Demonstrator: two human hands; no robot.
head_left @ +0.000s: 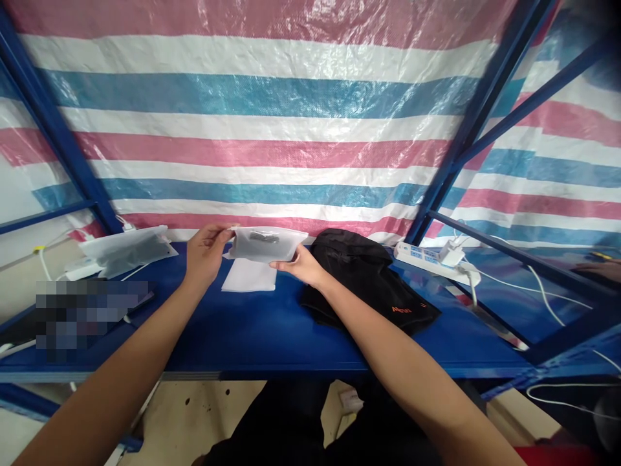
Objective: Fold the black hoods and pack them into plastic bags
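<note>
Up above the desk (218,336), left of the black cloth (359,278), the bag (264,251) hung between left hand (206,251), pinched shut on its corner, and right hand (305,264), gripping the opposite edge, apparently for steadiness.

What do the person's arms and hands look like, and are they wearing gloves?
No gloves! The left hand and right hand are both bare. The left arm and right arm show no sleeves, as far as the picture reaches. I see no watch, bracelet or cable on them. The fingers look too small to check for tiny markings.
</note>
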